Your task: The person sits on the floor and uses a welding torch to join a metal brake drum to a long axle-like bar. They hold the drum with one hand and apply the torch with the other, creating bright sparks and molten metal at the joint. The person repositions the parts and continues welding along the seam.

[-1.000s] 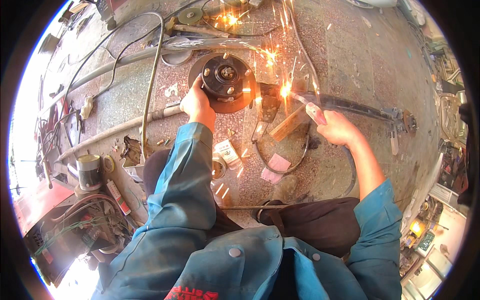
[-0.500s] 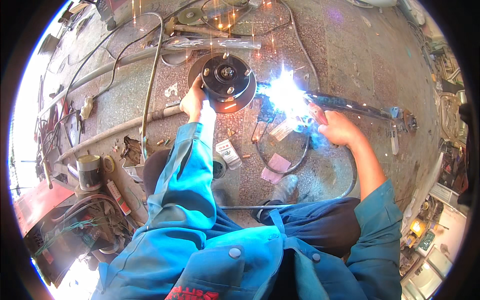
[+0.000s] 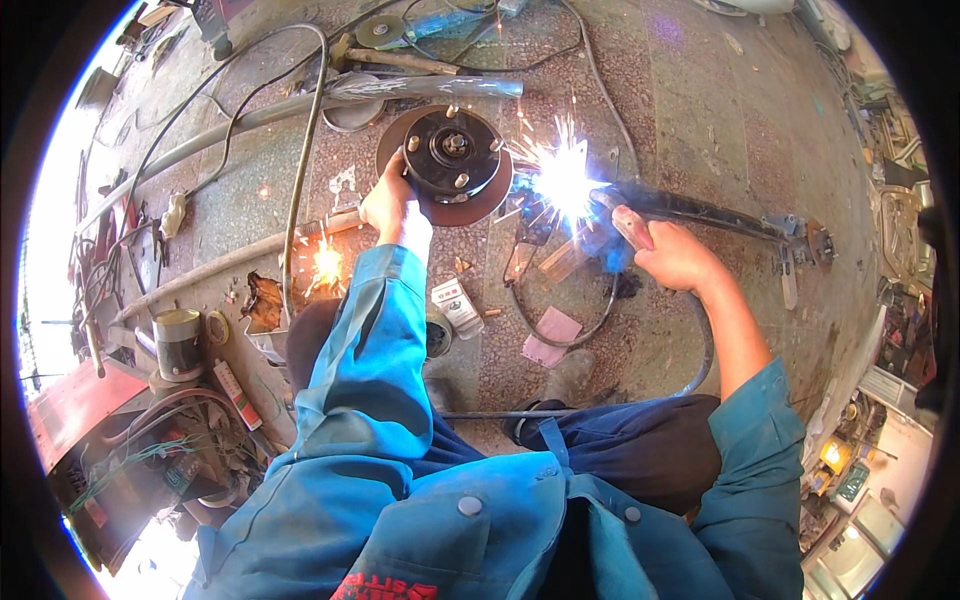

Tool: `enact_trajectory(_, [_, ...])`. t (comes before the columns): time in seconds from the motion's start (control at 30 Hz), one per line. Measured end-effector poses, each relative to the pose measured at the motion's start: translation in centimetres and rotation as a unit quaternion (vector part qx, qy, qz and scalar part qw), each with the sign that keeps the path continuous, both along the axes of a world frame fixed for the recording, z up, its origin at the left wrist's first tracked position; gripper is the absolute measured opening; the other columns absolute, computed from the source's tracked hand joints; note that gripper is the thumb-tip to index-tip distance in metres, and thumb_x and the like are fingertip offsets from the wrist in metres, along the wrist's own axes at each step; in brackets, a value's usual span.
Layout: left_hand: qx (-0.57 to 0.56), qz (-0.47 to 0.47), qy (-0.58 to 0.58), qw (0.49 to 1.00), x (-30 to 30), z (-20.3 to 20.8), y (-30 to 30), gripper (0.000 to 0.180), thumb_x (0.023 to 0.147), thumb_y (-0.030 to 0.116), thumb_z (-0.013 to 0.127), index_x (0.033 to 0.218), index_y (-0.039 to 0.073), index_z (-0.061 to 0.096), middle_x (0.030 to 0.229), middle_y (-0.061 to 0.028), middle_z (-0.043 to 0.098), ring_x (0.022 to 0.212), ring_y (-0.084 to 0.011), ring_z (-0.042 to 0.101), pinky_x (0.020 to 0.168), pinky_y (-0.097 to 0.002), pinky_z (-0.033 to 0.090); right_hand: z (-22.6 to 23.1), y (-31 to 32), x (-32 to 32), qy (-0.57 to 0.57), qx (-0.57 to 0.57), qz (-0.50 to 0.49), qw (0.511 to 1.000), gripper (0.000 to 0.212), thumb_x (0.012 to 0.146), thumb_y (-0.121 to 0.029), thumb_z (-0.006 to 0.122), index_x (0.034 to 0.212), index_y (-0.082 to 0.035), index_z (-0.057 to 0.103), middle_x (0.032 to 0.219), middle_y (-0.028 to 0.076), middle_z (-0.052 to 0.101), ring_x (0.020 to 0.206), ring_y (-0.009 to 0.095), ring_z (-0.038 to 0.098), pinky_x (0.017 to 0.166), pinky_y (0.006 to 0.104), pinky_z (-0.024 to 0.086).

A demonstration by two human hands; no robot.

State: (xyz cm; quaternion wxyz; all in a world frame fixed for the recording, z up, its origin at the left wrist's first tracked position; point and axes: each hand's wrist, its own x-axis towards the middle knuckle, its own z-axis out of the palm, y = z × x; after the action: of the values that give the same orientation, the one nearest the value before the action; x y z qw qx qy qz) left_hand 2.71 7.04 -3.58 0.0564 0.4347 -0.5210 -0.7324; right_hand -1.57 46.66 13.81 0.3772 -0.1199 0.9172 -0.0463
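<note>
A black wheel hub (image 3: 426, 165) with several studs and a brown rim plate faces up from the floor. My left hand (image 3: 388, 208) is closed on its left edge, the thumb up by a stud. To the right, my right hand (image 3: 680, 258) grips a reddish welding electrode holder (image 3: 632, 227). At its tip a blinding white arc (image 3: 568, 180) throws sparks and hides the joint beneath. From the glare a dark axle beam (image 3: 705, 212) runs right to a bracket with a plate (image 3: 800, 240). Whether the electrode touches the metal is lost in the glare.
Cables and a long pipe (image 3: 240, 122) cross the floor at left. A hammer (image 3: 405, 61) and an angle grinder (image 3: 383, 32) lie at the far side. Nearer are a cigarette pack (image 3: 457, 307), a pink paper (image 3: 551, 336), a can (image 3: 179, 345) and a tube (image 3: 236, 393).
The arc's glare has shrunk and the blue smoke has thinned. More sparks spray around it, and a bright orange burst has appeared left of my left forearm. Both hands stay nearly in place.
</note>
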Motion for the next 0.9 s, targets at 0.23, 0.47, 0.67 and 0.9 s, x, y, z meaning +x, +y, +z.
enact_trajectory(0.23, [-0.337, -0.217, -0.166, 0.901, 0.8, 0.1, -0.4, 0.045, 0.114, 0.031, 0.055, 0.159, 0.028, 0.064, 0.143, -0.0061, 0.077, 0.125, -0.0178, 0.074, 0.109, -0.0287, 0.052, -0.3, 0.2, 0.0, -0.005, 0.006, -0.012, 1.0, 0.04, 0.089, -0.021, 0.066, 0.113, 0.01, 0.071, 0.119, 0.036, 0.073, 0.117, 0.051, 0.071, 0.1, 0.0539, 0.055])
enact_trajectory(0.47, [-0.327, -0.19, -0.153, 0.913, 0.9, -0.1, -0.5, 0.044, 0.109, 0.03, 0.067, 0.153, 0.029, 0.07, 0.14, -0.0051, 0.079, 0.124, -0.0195, 0.075, 0.11, -0.0293, 0.052, -0.6, 0.5, -0.1, -0.012, 0.008, -0.017, 1.0, 0.039, 0.089, -0.021, 0.067, 0.11, 0.01, 0.071, 0.116, 0.037, 0.073, 0.115, 0.051, 0.072, 0.099, 0.0544, 0.055])
enact_trajectory(0.67, [0.103, 0.089, 0.016, 0.991, -0.3, 0.3, 0.5, 0.042, 0.111, 0.037, 0.063, 0.151, 0.025, 0.071, 0.133, -0.0046, 0.081, 0.12, -0.02, 0.076, 0.109, -0.0304, 0.053, -0.6, 0.7, 0.0, 0.002, 0.002, -0.011, 1.0, 0.039, 0.089, -0.022, 0.067, 0.108, 0.011, 0.07, 0.114, 0.037, 0.073, 0.115, 0.051, 0.072, 0.098, 0.0545, 0.056])
enact_trajectory(0.9, [-0.355, -0.187, -0.131, 0.907, 0.9, -2.4, -1.3, 0.042, 0.111, 0.036, 0.064, 0.151, 0.022, 0.071, 0.132, -0.0052, 0.081, 0.119, -0.0197, 0.076, 0.106, -0.0312, 0.054, -0.9, 0.4, -0.2, 0.003, 0.001, -0.005, 1.0, 0.039, 0.088, -0.022, 0.067, 0.107, 0.012, 0.071, 0.115, 0.038, 0.073, 0.114, 0.051, 0.073, 0.097, 0.0545, 0.056])
